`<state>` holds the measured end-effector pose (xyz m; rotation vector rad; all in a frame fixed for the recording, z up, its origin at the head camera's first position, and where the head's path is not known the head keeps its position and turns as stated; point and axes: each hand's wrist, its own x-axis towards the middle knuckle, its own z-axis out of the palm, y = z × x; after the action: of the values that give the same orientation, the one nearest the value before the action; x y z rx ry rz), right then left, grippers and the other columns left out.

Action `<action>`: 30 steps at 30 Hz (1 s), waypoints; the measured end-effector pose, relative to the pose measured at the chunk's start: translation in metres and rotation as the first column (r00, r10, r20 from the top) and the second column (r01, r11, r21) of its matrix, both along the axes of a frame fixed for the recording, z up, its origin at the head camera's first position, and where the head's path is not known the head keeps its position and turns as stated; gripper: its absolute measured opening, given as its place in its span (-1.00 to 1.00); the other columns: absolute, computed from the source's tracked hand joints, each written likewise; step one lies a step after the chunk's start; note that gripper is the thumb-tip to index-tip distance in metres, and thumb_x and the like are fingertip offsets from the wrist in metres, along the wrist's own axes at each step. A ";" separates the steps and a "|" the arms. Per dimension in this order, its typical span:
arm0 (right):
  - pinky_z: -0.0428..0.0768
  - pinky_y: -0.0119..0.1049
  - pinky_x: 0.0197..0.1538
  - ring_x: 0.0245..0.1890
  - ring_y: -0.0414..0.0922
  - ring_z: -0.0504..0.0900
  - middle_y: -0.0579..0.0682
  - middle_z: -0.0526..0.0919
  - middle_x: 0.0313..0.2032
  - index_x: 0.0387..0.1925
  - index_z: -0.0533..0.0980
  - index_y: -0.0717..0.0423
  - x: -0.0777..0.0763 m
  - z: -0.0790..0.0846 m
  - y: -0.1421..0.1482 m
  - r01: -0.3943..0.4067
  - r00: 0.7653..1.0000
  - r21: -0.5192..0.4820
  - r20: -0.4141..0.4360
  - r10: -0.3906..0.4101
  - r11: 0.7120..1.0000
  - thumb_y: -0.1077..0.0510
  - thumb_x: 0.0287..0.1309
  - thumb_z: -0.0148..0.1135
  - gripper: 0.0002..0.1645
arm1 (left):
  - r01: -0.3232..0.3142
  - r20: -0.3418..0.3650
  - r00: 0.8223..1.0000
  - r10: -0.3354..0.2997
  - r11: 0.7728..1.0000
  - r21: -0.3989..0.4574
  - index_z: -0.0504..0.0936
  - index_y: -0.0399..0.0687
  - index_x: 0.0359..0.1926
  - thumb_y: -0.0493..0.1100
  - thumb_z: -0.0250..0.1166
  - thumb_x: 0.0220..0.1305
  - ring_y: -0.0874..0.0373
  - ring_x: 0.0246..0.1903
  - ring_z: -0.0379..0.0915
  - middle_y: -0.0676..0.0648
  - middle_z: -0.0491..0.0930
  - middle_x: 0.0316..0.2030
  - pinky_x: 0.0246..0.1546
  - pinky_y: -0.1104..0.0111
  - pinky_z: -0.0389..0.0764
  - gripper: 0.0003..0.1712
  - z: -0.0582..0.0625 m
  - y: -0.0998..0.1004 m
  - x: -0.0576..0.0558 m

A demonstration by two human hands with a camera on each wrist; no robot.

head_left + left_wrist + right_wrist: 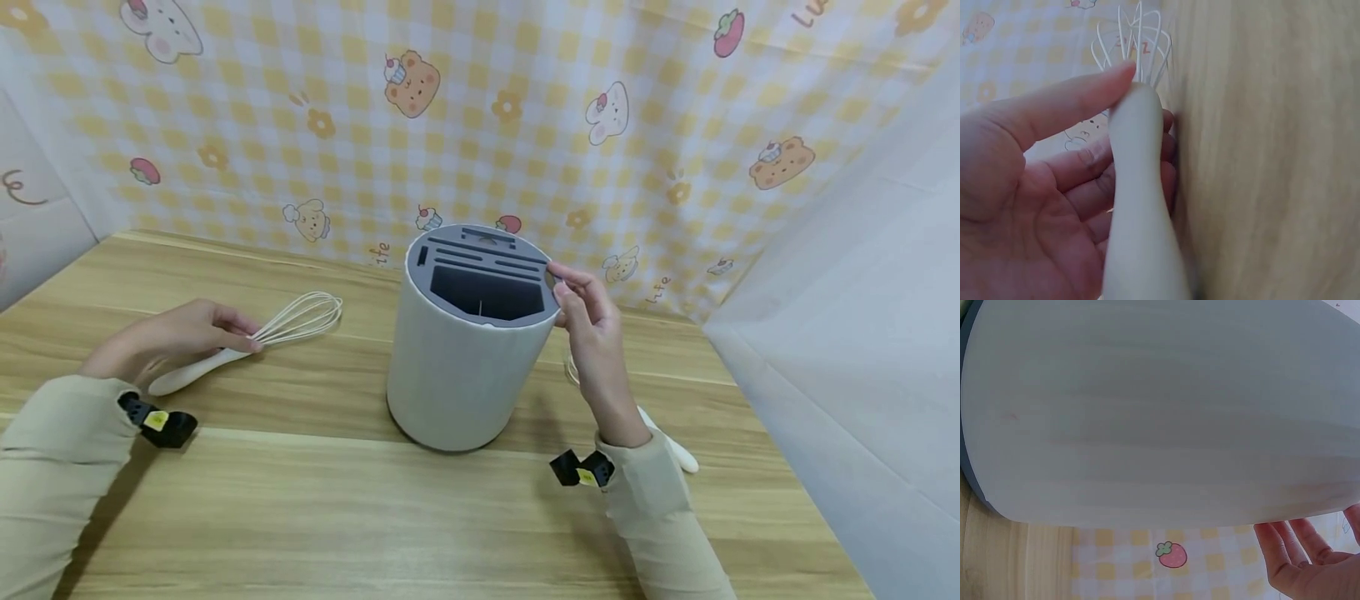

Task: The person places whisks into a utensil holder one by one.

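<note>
A white whisk lies low over the table on the left, wires pointing right. My left hand pinches it where handle meets wires; in the left wrist view the thumb lies on top of the pale handle and the fingers curl beneath. In the middle stands a white cylindrical utensil holder with a grey slotted lid. My right hand grips the holder's upper right edge, thumb and index finger at the lid. In the right wrist view its fingers touch the holder's side.
Partly hidden behind my right forearm, a second white-handled utensil with a wire loop lies on the wooden table. A yellow checked cloth hangs behind the table, and a plain white sheet borders the right.
</note>
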<state>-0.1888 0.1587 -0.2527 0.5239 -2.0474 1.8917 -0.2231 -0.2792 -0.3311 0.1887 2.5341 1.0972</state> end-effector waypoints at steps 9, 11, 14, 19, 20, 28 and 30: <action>0.58 -0.38 -0.18 -0.10 -0.16 0.53 -0.11 0.55 -0.06 0.08 0.42 0.17 0.000 -0.001 0.001 -0.004 1.000 0.005 0.006 0.004 1.000 0.13 0.31 -0.05 -0.64 | -0.073 0.087 0.994 0.065 0.993 0.094 0.49 -0.30 0.04 -0.02 0.29 0.17 0.30 -0.44 0.29 0.16 0.47 -0.35 -0.43 0.45 0.41 -0.47 -0.003 -0.001 0.003; 0.58 -0.39 -0.18 -0.10 -0.16 0.53 -0.11 0.55 -0.06 0.08 0.42 0.18 0.000 -0.001 0.001 -0.002 1.000 0.003 0.004 0.002 1.000 0.13 0.31 -0.05 -0.63 | -0.074 0.088 0.994 0.065 0.993 0.097 0.50 -0.29 0.04 0.00 0.29 0.16 0.30 -0.42 0.29 0.16 0.48 -0.34 -0.42 0.45 0.41 -0.47 -0.002 -0.001 0.003; 0.58 -0.39 -0.18 -0.10 -0.16 0.53 -0.10 0.55 -0.06 0.08 0.42 0.18 0.000 0.000 0.000 -0.003 1.000 0.003 0.001 0.003 1.000 0.13 0.31 -0.04 -0.63 | -0.076 0.080 0.994 0.069 0.993 0.094 0.52 -0.27 0.02 0.00 0.30 0.15 0.30 -0.42 0.29 0.16 0.49 -0.35 -0.41 0.45 0.41 -0.49 -0.001 -0.001 0.004; 0.58 -0.39 -0.18 -0.09 -0.15 0.52 -0.10 0.55 -0.06 0.08 0.42 0.17 0.001 -0.001 0.001 -0.001 1.000 0.006 0.006 0.001 1.000 0.13 0.31 -0.05 -0.63 | -0.066 0.046 0.997 0.063 0.996 0.063 0.50 -0.31 0.04 0.01 0.28 0.17 0.30 -0.42 0.30 0.16 0.52 -0.34 -0.40 0.45 0.40 -0.45 -0.001 -0.001 0.003; 0.58 -0.39 -0.18 -0.09 -0.15 0.53 -0.10 0.55 -0.06 0.08 0.42 0.17 0.001 -0.001 0.001 -0.001 1.000 0.005 0.005 0.001 1.000 0.13 0.31 -0.05 -0.64 | -0.064 0.037 0.997 0.062 0.996 0.054 0.50 -0.32 0.05 0.02 0.28 0.17 0.30 -0.41 0.32 0.15 0.54 -0.32 -0.40 0.45 0.41 -0.44 -0.002 -0.001 0.003; 0.58 -0.40 -0.19 -0.11 -0.17 0.53 -0.11 0.55 -0.08 0.07 0.42 0.21 0.000 -0.002 0.001 -0.006 1.000 -0.008 -0.008 0.006 1.000 0.14 0.31 -0.04 -0.64 | -0.070 -0.068 0.995 0.067 0.997 -0.040 0.47 -0.34 0.09 0.07 0.23 0.22 0.31 -0.29 0.34 -0.12 0.56 -0.04 -0.33 0.50 0.38 -0.39 -0.001 -0.001 0.001; 0.58 -0.41 -0.19 -0.11 -0.17 0.53 -0.10 0.55 -0.07 0.07 0.42 0.19 -0.001 -0.002 0.001 -0.005 1.000 -0.008 -0.008 0.005 1.000 0.14 0.31 -0.04 -0.64 | -0.077 -0.082 0.994 0.073 0.996 -0.044 0.45 -0.34 0.11 0.07 0.21 0.23 0.31 -0.29 0.32 -0.10 0.56 -0.05 -0.33 0.48 0.36 -0.38 0.000 -0.001 0.001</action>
<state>-0.1898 0.1596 -0.2545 0.5337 -2.0351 1.8964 -0.2223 -0.2799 -0.3306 0.1285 2.6555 1.0768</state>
